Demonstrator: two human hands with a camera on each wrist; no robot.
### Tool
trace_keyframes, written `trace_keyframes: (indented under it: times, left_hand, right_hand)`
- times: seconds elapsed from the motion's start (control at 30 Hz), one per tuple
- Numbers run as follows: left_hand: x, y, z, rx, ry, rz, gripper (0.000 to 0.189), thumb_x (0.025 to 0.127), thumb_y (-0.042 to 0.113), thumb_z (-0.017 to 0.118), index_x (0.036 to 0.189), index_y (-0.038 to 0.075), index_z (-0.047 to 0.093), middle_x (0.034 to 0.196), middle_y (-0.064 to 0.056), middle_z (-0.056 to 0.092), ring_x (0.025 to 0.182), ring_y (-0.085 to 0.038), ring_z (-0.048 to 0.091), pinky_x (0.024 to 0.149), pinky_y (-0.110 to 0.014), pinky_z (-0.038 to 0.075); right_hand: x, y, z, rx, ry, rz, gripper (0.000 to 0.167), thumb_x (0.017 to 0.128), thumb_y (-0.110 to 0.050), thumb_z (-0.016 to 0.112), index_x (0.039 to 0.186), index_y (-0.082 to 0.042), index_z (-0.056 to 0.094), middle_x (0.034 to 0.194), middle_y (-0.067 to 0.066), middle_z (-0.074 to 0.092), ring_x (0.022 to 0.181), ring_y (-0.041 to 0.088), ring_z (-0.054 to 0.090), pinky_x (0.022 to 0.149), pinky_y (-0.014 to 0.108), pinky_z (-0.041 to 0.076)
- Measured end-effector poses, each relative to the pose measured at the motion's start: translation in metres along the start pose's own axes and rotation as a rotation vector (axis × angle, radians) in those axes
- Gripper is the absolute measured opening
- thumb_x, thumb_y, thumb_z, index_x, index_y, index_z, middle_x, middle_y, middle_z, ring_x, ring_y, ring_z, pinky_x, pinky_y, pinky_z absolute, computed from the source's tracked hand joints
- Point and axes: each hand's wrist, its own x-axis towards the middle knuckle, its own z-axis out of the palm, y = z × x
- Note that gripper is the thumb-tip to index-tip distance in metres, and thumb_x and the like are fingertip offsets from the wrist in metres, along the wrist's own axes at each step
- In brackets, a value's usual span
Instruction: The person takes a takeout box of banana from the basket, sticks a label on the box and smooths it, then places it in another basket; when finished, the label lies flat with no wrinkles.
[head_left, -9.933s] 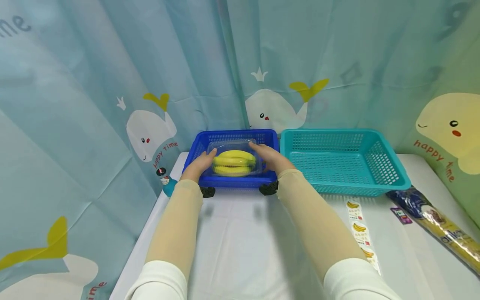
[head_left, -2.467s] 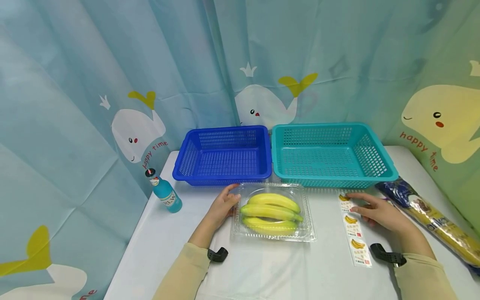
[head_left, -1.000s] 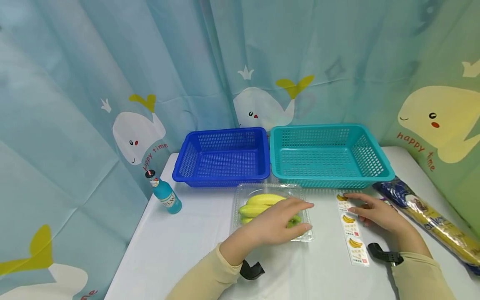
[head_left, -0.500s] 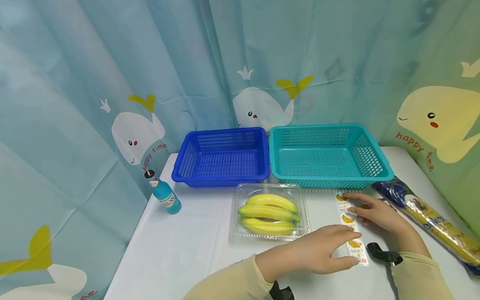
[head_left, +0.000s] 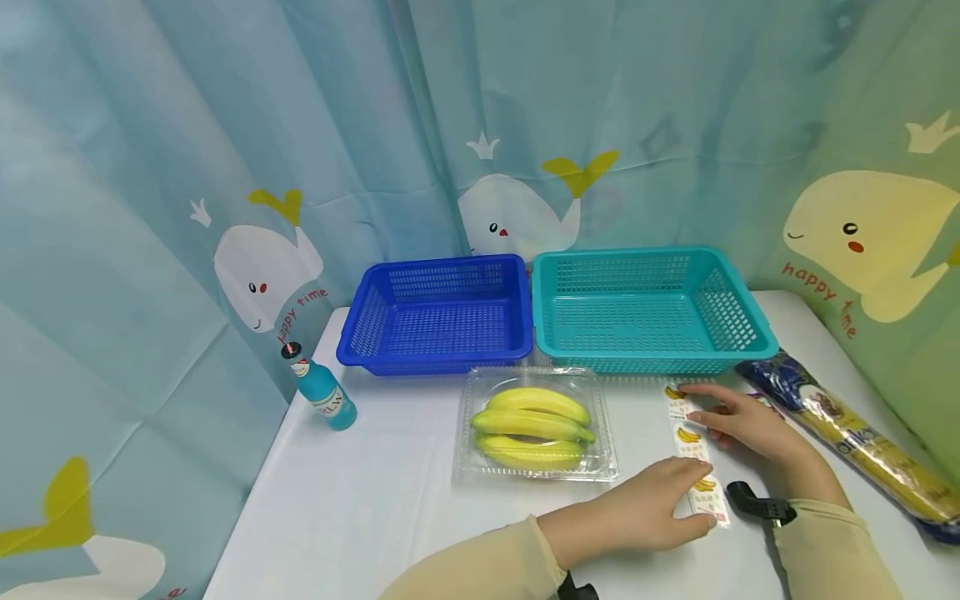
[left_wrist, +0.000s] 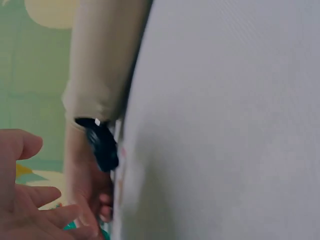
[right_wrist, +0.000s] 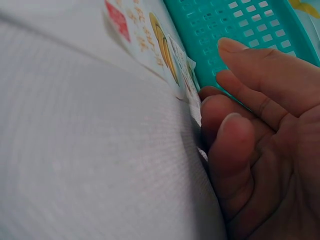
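Note:
In the head view a strip of banana-print labels [head_left: 691, 439] lies flat on the white table. My right hand [head_left: 753, 427] rests beside the strip's far end, index finger and thumb apart at the top label. In the right wrist view, its other fingers [right_wrist: 231, 142] bend loosely with nothing seen between them. My left hand [head_left: 647, 505] reaches across to the near end, its fingers over the lowest label and its thumb spread away. Left of the strip sits a clear plastic clamshell box [head_left: 602, 468] with several yellow bananas [head_left: 532, 426] inside.
Behind stand a dark blue basket [head_left: 435, 364] and a teal basket [head_left: 637, 363], side by side. A blue bottle [head_left: 327, 397] is at the left edge. Along the right side lies a long printed packet [head_left: 847, 433], with a small purple packet [head_left: 767, 403] partly behind my right hand.
The banana box came out of the blue basket onto the table. My left hand left the box's side, crossed over it and moved right to the label strip. Recently the right hand stayed put.

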Motion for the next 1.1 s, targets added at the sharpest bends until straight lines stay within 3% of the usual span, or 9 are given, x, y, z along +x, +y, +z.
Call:
trace_keyframes:
  times: [0.2, 0.33, 0.5, 0.73, 1.1]
  left_hand:
    - [0.004, -0.008, 0.009, 0.043, -0.040, -0.099, 0.066, 0.100, 0.054, 0.043, 0.158, 0.032, 0.022, 0.162, 0.010, 0.025, 0.151, -0.017, 0.023, 0.123, -0.026, 0.018]
    - [0.007, -0.011, 0.012, 0.035, -0.074, -0.113, 0.062, 0.100, 0.056, 0.041, 0.156, 0.037, 0.024, 0.163, 0.016, 0.018, 0.152, -0.021, 0.019, 0.124, -0.033, 0.018]
    - [0.008, -0.015, 0.015, 0.075, -0.117, -0.098, 0.058, 0.100, 0.057, 0.039, 0.154, 0.042, 0.025, 0.163, 0.020, 0.011, 0.153, -0.024, 0.013, 0.124, -0.037, 0.015]
    - [0.008, -0.021, 0.019, 0.188, -0.165, -0.047, 0.056, 0.102, 0.057, 0.035, 0.154, 0.039, 0.026, 0.164, 0.019, 0.010, 0.154, -0.023, 0.004, 0.125, -0.036, 0.012]
    - [0.008, -0.026, 0.024, 0.228, -0.180, -0.029, 0.057, 0.102, 0.057, 0.034, 0.155, 0.040, 0.021, 0.164, 0.019, 0.006, 0.155, -0.022, 0.000, 0.126, -0.036, 0.009]
  right_hand:
    - [0.001, 0.001, 0.001, 0.002, -0.007, -0.005, 0.056, 0.097, -0.037, 0.063, 0.146, -0.014, 0.047, 0.070, 0.003, 0.057, 0.056, 0.013, 0.054, 0.053, 0.028, 0.046]
    - [0.002, 0.001, 0.001, 0.003, -0.009, -0.001, 0.057, 0.097, -0.038, 0.063, 0.146, -0.014, 0.046, 0.072, 0.004, 0.057, 0.056, 0.013, 0.054, 0.053, 0.028, 0.047]
    - [0.001, 0.001, 0.001, 0.000, -0.009, 0.014, 0.057, 0.097, -0.037, 0.063, 0.146, -0.014, 0.046, 0.072, 0.005, 0.056, 0.056, 0.013, 0.054, 0.052, 0.028, 0.047]
    - [0.000, 0.001, 0.001, 0.006, -0.006, 0.022, 0.057, 0.097, -0.037, 0.063, 0.146, -0.014, 0.046, 0.071, 0.004, 0.054, 0.056, 0.013, 0.052, 0.051, 0.028, 0.045]
    - [-0.001, -0.003, 0.001, 0.001, 0.002, 0.015, 0.055, 0.097, -0.040, 0.062, 0.145, -0.016, 0.049, 0.075, 0.005, 0.056, 0.056, 0.013, 0.050, 0.050, 0.028, 0.044]
